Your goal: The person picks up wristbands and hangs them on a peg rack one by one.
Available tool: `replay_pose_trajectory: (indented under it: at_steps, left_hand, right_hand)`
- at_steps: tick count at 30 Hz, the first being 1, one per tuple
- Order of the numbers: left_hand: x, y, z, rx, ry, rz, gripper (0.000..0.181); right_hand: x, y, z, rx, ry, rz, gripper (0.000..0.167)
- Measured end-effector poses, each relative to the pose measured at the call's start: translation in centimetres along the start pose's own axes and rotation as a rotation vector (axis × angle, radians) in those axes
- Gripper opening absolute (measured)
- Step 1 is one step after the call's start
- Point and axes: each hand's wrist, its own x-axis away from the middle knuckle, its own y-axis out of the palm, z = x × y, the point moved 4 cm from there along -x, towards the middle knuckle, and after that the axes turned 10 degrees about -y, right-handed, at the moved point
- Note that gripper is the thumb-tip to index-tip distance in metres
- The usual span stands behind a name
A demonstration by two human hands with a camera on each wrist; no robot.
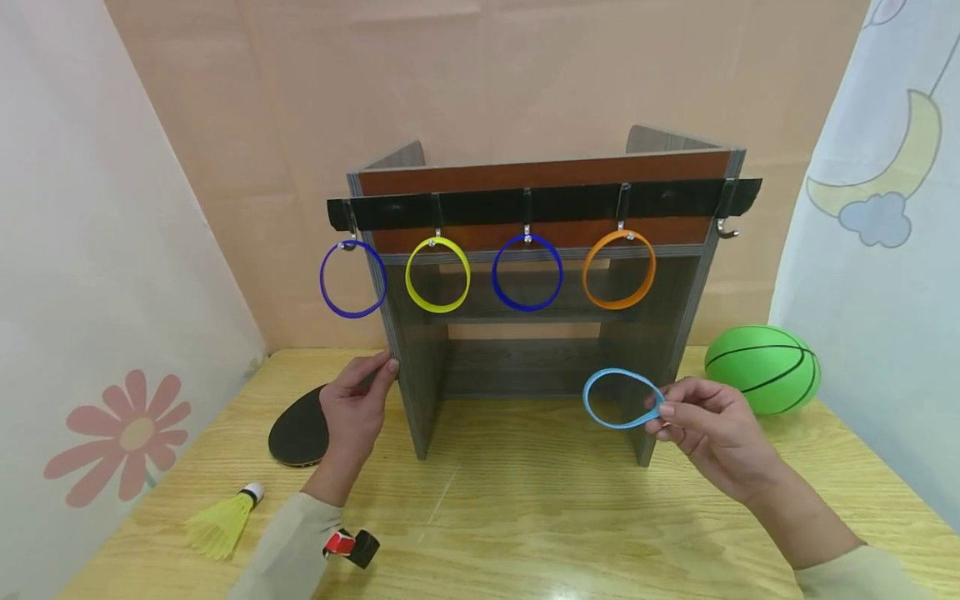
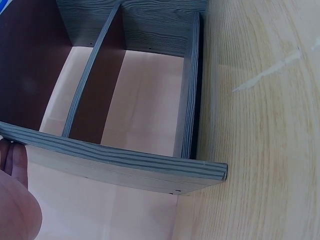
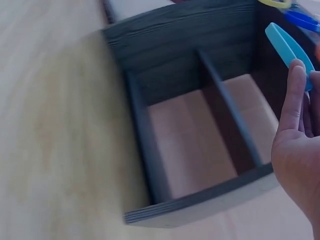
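Note:
My right hand [image 1: 723, 433] pinches a light blue wristband [image 1: 615, 372] between thumb and fingers, in front of the shelf's right side. The band hangs out to the left as a loop, apart from the shelf. With thumb and fingers my left hand [image 1: 356, 408] holds the front edge of the grey wooden shelf [image 1: 408, 367] at its left side panel. On hooks along its black strip [image 1: 480, 207] hang a purple band [image 1: 352, 315], a yellow band [image 1: 438, 308], a dark blue band [image 1: 527, 307] and an orange band [image 1: 618, 305]. The far-right hook [image 1: 726, 230] holds nothing.
A black table tennis bat [image 1: 296, 433] lies behind my left hand, partly hidden. Nearer on the left is a yellow shuttlecock [image 1: 225, 523]. A green ball [image 1: 765, 367] sits at the back right of the wooden table [image 1: 525, 517]. Covered walls stand around it.

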Motion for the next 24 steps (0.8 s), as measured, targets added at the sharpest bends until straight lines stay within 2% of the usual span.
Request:
replay_pose_trajectory:
  at_steps: [5, 9, 13, 17, 24]
  left_hand:
    - [0.0, 0.0, 0.1, 0.005, 0.002, -0.001, 0.021]
    - [0.1, 0.0, -0.1, 0.008, -0.005, 0.002, 0.021]
    - [0.2, -0.1, -0.2, 0.014, -0.019, 0.003, 0.018]
    - [0.3, -0.1, -0.2, 0.009, -0.028, 0.005, 0.016]
    - [-0.1, 0.1, 0.3, 0.004, -0.020, -0.008, 0.018]
  right_hand:
    - [-0.9, -0.2, -2.6, -0.099, -0.123, 0.010, 0.039]
    - [-1.9, -0.1, -4.3, -0.199, -0.190, 0.013, 0.037]
    - [-3.1, 0.2, -5.7, -0.257, -0.240, -0.004, 0.034]
    - [-4.3, 0.7, -6.8, -0.306, -0.259, 0.005, 0.032]
    - [-5.5, 0.5, -8.0, -0.315, -0.280, 0.080, 0.033]
